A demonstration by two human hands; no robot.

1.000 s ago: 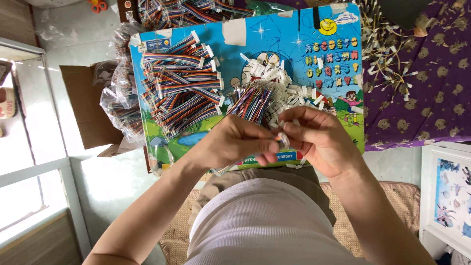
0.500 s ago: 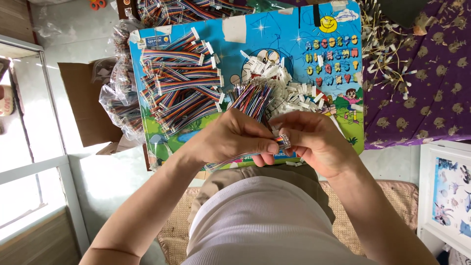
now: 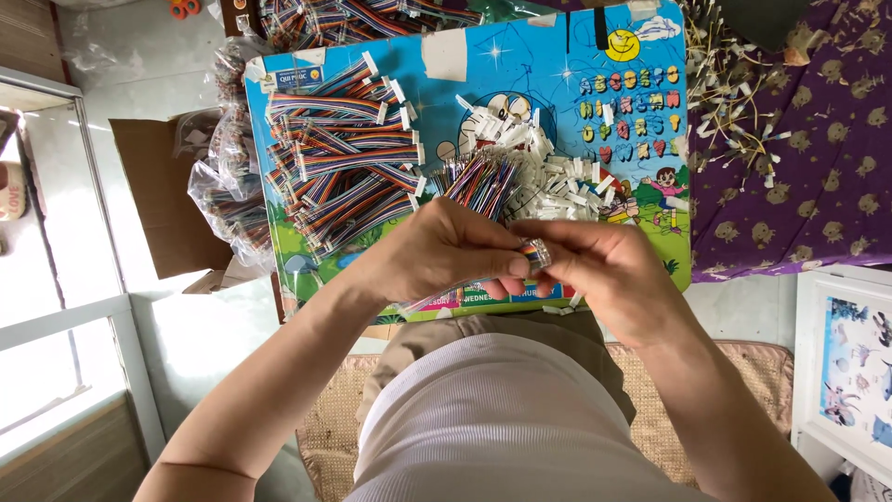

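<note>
Cables point(image 3: 339, 153) in rainbow stripes lie heaped on the far left of the blue board point(image 3: 557, 56), bagged ones beside it. My left hand point(image 3: 446, 251) and right hand point(image 3: 609, 270) meet over the board's near edge, fingers closed together on a small connector point(image 3: 536, 253) with striped wires. White connectors point(image 3: 548, 172) pile beyond; purple cloth point(image 3: 799, 149) lies right.

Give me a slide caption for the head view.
Both hands, left hand and right hand, pinch a multicoloured ribbon cable's end above a blue cartoon-printed board.
</note>
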